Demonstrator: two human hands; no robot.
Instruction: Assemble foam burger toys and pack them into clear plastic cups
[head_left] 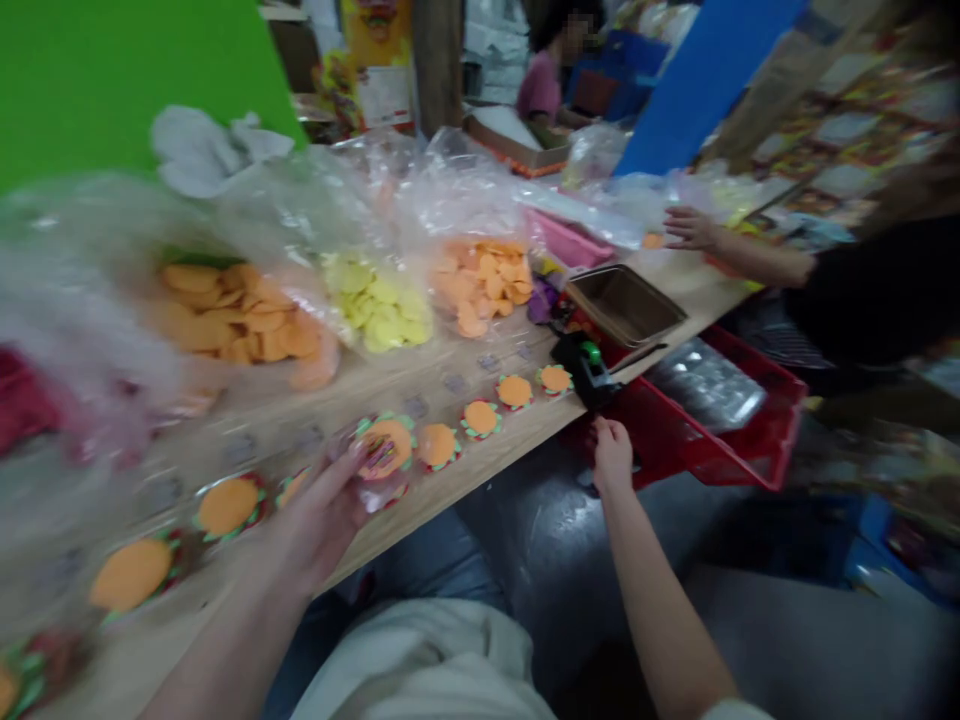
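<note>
My left hand (341, 505) is closed around a toy burger (391, 440) in clear plastic wrap, lifted just over the table's front edge. The burger has an orange bun, green frill and a printed label. My right hand (613, 455) is out past the table edge, its fingers pinched together; whatever is between them is too small to tell. Just above that hand stands a black tape dispenser (586, 365) with a green core. A row of similar toy burgers (480, 418) lies along the table on both sides of my left hand.
Clear bags of orange foam discs (251, 315) and yellow pieces (379, 305) line the table's back. A brown bin (628, 300) stands beside a pink basket (570, 238). Below is a red crate (784, 440) holding clear packs. A co-worker's hand (691, 229) reaches in from the right.
</note>
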